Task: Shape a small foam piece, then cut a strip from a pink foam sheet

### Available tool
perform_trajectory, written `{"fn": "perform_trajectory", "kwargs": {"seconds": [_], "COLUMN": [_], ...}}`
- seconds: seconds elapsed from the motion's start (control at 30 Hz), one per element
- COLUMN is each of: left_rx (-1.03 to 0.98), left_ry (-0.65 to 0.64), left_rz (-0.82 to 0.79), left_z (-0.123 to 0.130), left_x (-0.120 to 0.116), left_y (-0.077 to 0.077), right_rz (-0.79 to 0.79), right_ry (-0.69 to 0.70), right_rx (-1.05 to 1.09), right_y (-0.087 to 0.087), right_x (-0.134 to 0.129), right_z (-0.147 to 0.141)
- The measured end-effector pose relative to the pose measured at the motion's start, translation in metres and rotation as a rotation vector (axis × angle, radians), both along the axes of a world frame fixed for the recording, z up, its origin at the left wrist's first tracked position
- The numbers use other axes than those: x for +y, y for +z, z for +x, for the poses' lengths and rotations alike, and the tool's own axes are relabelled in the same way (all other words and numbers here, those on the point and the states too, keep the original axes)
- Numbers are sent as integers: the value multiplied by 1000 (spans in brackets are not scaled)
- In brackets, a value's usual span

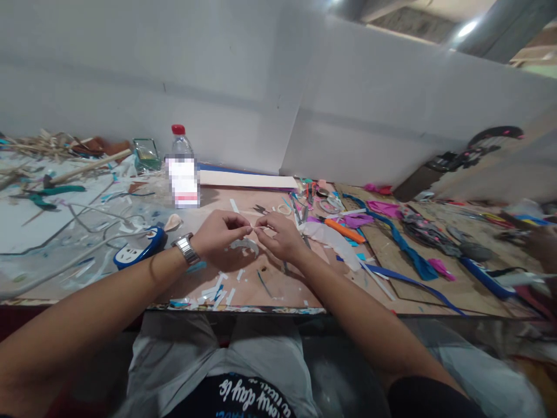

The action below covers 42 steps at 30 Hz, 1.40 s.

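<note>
My left hand [221, 230], with a metal watch [187, 248] at the wrist, is closed in a pinch. Facing it, my right hand [279, 235] pinches too, and the fingertips of both nearly meet over the table. What they hold between them is too small to make out. Below the hands lies a curved whitish piece [246, 247] on the tabletop. White paper strips [217, 290] are scattered nearer the front edge. To the right of my right hand rests a translucent white curved sheet [333, 241], beside an orange-handled cutter [344, 230].
A red-capped bottle [180, 142] stands at the back left. A blue power strip [140, 248] with cables sits by my left forearm. Pliers with green handles [56, 191] lie far left. Blue ribbon [404, 249] and a wooden board [387, 255] lie right. A wall rises behind.
</note>
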<state>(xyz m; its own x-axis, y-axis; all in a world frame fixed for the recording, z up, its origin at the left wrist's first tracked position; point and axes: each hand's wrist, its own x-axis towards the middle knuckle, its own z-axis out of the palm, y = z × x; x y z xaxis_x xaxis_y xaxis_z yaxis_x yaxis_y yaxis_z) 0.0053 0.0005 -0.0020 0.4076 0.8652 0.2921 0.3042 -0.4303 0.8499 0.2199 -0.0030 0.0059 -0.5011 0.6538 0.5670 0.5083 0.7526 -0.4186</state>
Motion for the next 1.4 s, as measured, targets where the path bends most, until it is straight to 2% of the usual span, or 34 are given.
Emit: {"fn": "perform_trajectory", "kwargs": {"seconds": [0.2, 0.53, 0.77, 1.1, 1.4], "left_rx": [-130, -128, -210, -223, -267], "left_ry": [-36, -19, -89, -68, -277], "left_rz": [-145, -318, -362, -455, -716], "left_z": [1, 2, 0, 4, 1], "left_x": [0, 1, 4, 3, 1], "left_y": [2, 6, 1, 1, -5], "right_rz": [41, 61, 31, 19, 40], "right_ry": [32, 4, 0, -9, 51], "right_rx": [-43, -70, -52, -40, -83], "right_y": [-2, -4, -3, 2, 2], "right_x": [1, 2, 3, 0, 0], "right_z": [-2, -1, 0, -1, -1]}}
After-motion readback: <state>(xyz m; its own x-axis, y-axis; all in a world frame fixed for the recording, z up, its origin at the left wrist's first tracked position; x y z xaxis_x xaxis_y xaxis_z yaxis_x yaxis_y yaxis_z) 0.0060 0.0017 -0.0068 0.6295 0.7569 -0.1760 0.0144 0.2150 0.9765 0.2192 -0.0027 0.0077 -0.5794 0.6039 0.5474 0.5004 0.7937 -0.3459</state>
